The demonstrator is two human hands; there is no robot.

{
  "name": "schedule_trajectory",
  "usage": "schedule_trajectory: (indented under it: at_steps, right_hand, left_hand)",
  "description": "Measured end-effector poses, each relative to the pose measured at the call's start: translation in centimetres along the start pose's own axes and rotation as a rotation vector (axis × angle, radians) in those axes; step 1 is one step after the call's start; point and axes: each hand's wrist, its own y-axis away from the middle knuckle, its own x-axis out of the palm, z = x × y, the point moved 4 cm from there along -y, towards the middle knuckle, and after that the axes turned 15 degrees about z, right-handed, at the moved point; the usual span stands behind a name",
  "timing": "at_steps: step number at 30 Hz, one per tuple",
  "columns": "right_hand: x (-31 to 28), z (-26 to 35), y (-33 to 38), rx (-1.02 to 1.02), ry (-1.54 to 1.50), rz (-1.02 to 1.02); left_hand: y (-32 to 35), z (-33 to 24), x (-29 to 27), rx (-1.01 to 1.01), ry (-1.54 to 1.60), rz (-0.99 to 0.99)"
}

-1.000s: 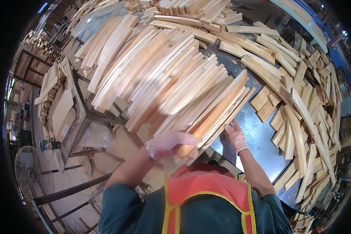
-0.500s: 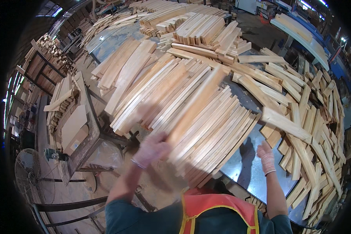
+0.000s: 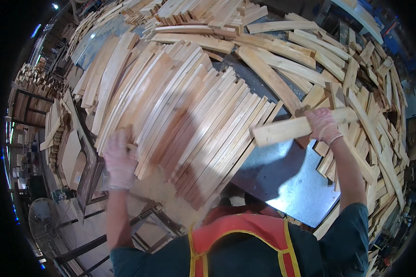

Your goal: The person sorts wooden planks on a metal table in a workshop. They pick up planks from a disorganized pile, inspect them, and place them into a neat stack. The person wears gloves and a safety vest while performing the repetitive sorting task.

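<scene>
Wood in hand: pale board (image 3: 282,131), raised in front of the person, above the counter's bare part and near the right side of the slat row (image 3: 212,124).
Right hand: gloved, fingers wrapped round the board (image 3: 322,124); grip sits right of its middle, so the longer part sticks out leftward.
Long axis: board runs nearly left to right, its right end a little farther off; the slats run from near left to far right, so board and row lie at a clear angle.
Board to row: left end meets the row's outermost slat in this view; touching or only above it, cannot tell.
Left hand: gloved, blurred, at the near ends of the slats on the row's left side (image 3: 120,159); fingers look unclenched, but contact with the wood cannot be told. Well apart from the board; right hand is the nearer.
Counter: shiny blue-grey metal (image 3: 305,184), bare between row and near right corner; its left edge hidden under the slats.
Right side: loose boards (image 3: 376,150) piled at mixed angles along the counter's right edge.
Room: workshop; caged fan (image 3: 44,214) at lower left, more stacked wood (image 3: 54,124) beyond it.
</scene>
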Motion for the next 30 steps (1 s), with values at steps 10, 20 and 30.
schedule_trajectory:
  at_steps: [10,20,30]
  right_hand:
    - [5.8,0.6,7.8,0.009,-1.612,-0.141]
    - [7.2,30.6,7.9,-0.142,-1.948,0.145]
    - [5.8,26.0,8.2,-0.175,-1.726,0.109]
  left_hand:
    - [15.8,-15.8,10.9,0.254,0.281,0.171]
    - [23.2,-7.1,15.8,-0.216,0.959,0.890]
    - [24.5,-15.8,15.9,-0.167,2.089,1.228]
